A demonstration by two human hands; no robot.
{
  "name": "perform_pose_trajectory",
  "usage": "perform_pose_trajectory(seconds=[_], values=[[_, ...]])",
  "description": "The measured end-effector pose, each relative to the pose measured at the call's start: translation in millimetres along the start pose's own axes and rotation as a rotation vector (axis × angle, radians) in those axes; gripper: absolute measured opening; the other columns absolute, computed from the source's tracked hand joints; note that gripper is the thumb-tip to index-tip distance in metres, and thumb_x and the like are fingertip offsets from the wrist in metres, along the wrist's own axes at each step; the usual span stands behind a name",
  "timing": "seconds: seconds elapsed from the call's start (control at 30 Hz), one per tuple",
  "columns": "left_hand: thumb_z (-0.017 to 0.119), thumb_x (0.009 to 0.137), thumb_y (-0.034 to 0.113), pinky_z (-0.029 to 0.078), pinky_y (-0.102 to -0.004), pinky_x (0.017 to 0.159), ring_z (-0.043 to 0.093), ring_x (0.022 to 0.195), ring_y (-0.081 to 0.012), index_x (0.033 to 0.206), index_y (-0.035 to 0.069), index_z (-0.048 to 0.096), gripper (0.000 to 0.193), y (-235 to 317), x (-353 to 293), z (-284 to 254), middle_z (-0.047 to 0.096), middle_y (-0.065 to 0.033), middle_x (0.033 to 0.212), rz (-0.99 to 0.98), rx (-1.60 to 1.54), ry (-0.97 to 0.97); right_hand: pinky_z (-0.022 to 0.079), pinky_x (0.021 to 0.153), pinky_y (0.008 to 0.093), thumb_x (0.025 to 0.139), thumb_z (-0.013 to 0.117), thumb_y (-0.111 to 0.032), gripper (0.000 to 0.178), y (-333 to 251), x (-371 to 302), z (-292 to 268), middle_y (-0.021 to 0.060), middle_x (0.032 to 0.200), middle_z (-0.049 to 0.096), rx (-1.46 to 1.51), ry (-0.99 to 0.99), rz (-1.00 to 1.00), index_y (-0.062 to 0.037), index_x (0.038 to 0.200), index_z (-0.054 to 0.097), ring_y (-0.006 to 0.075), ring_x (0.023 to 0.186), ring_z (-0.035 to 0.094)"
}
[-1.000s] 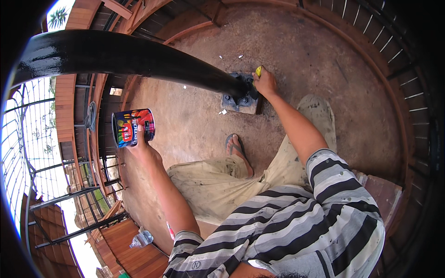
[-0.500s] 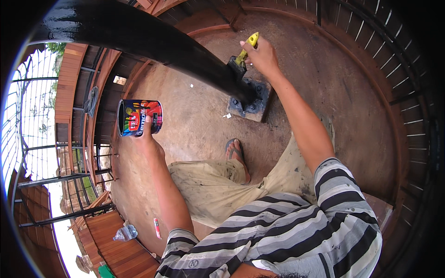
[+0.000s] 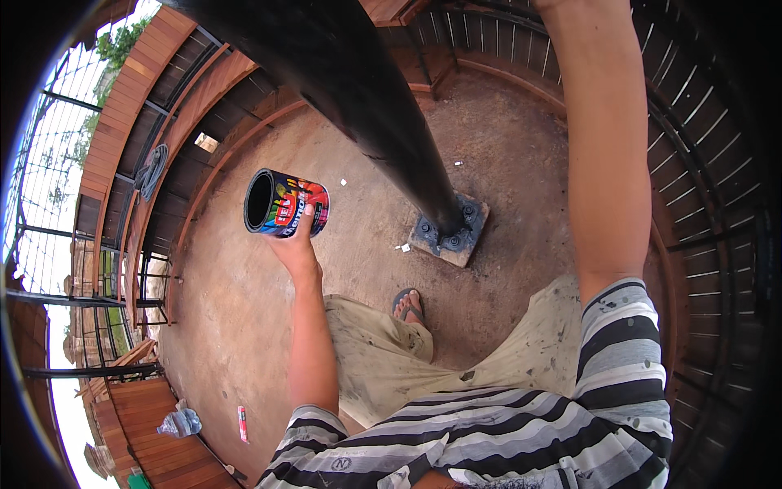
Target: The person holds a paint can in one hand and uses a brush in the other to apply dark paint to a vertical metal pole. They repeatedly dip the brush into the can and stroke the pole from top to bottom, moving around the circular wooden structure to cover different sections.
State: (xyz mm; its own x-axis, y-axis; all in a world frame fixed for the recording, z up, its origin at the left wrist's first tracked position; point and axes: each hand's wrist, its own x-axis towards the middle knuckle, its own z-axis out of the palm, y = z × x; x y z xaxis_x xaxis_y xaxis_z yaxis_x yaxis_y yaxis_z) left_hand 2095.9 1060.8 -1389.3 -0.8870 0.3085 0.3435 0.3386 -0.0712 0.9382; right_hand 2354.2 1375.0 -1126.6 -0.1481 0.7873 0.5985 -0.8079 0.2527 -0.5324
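Observation:
My left hand (image 3: 295,253) grips a paint can (image 3: 295,204) with a colourful label, thumb pressed on its side. The can is tilted, its dark open mouth facing left. My right arm reaches far up past the black post (image 3: 383,114); only the base of my right hand (image 3: 558,6) shows at the top edge. Its fingers, and anything in them, are out of the picture. The slanting post stands on a square base (image 3: 450,254) with a bolted plate and dark paint marks around it.
My sandalled foot (image 3: 409,306) is on the brown floor near the post's base. Small white scraps (image 3: 403,247) lie about. Down left are a clear plastic bottle (image 3: 181,422) and a red-and-white tube (image 3: 243,425). A coiled cable (image 3: 151,169) hangs by the curved wooden bench; slatted railing surrounds the floor.
My right hand, which held a yellow-handled brush against the post's lower end, has moved up and almost out of view. The paint can has shifted right, and the whole view has turned slightly.

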Motion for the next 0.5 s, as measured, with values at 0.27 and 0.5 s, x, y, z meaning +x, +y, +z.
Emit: perform_pose_trajectory(seconds=[0.27,0.5], values=[[0.104,0.073,0.022,0.042,-0.0438,0.122,0.056,0.140,-0.0345,0.161,-0.003,0.034,0.116,-26.0,20.2,26.8,0.054,-0.0237,0.153,-0.113,0.291,0.072,0.065,0.064,0.0311,0.105,0.077,-0.028,0.038,86.8,-170.0,-127.9,0.0159,0.100,0.075,-0.560,0.392,1.030,0.0024,0.118,0.060,0.0212,0.076,0.078],[0.104,0.072,0.026,0.039,-0.0449,0.124,0.055,0.141,-0.0361,0.159,-0.003,0.035,0.115,87.2,24.9,-13.9,0.055,-0.0238,0.151,-0.185,0.431,-0.048,0.064,0.060,0.0281,0.105,0.075,-0.024,0.029,-55.3,50.6,70.7,0.0124,0.086,0.075,-0.734,0.010,0.744,0.0032,0.102,0.065,0.0152,0.066,0.075]])
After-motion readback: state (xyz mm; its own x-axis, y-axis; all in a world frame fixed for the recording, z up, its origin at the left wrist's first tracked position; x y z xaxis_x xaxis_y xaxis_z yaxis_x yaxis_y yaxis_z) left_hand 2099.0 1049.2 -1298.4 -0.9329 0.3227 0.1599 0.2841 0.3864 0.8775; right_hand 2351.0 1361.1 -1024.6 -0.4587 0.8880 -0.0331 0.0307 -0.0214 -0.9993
